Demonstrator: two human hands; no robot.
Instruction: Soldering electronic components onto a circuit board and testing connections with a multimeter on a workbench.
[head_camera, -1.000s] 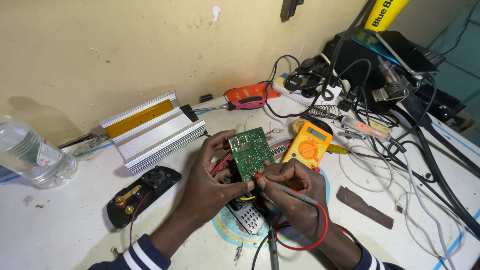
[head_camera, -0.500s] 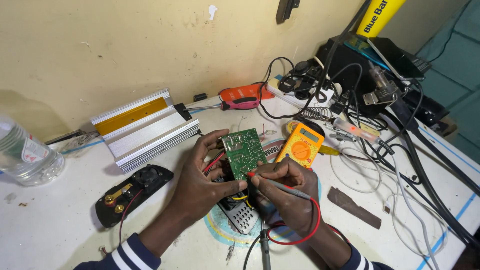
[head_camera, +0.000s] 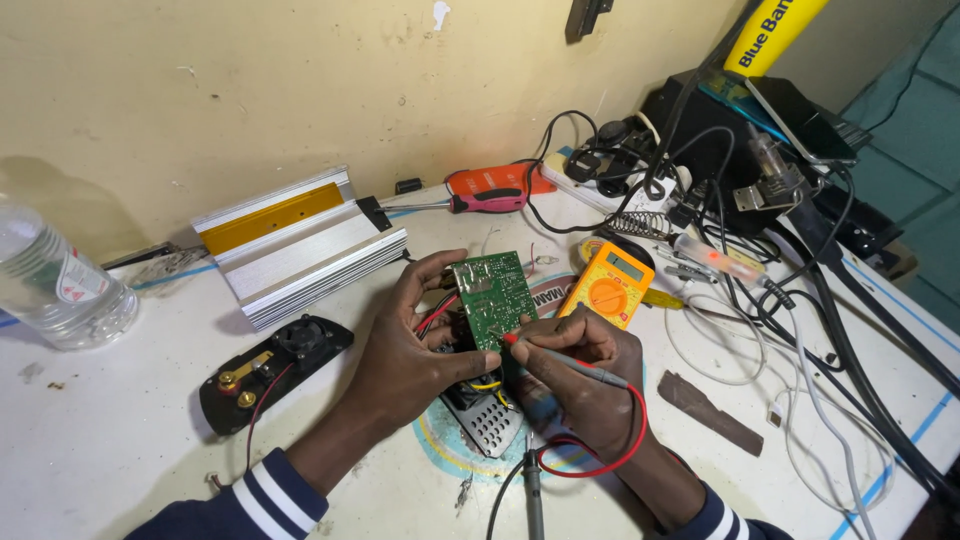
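My left hand (head_camera: 415, 345) grips a green circuit board (head_camera: 492, 297) by its left edge and holds it tilted up over the table. My right hand (head_camera: 585, 385) pinches a red multimeter probe (head_camera: 570, 362), and the probe's tip touches the lower edge of the board. The probe's red lead (head_camera: 610, 455) loops around my right wrist. A black probe (head_camera: 532, 495) lies on the table below my hands. A yellow multimeter (head_camera: 607, 285) lies just right of the board. Under my hands sits a dark perforated casing (head_camera: 487, 420).
A silver and yellow ribbed metal housing (head_camera: 300, 240) lies at the back left, with a black panel with terminals and a fan (head_camera: 270, 368) in front of it. A plastic bottle (head_camera: 55, 285) stands far left. An orange-handled screwdriver (head_camera: 490, 192), a power strip (head_camera: 610, 170) and tangled cables (head_camera: 800, 330) fill the right.
My hands, the board and the probe keep the same pose. The view has shifted slightly, nothing else moved.
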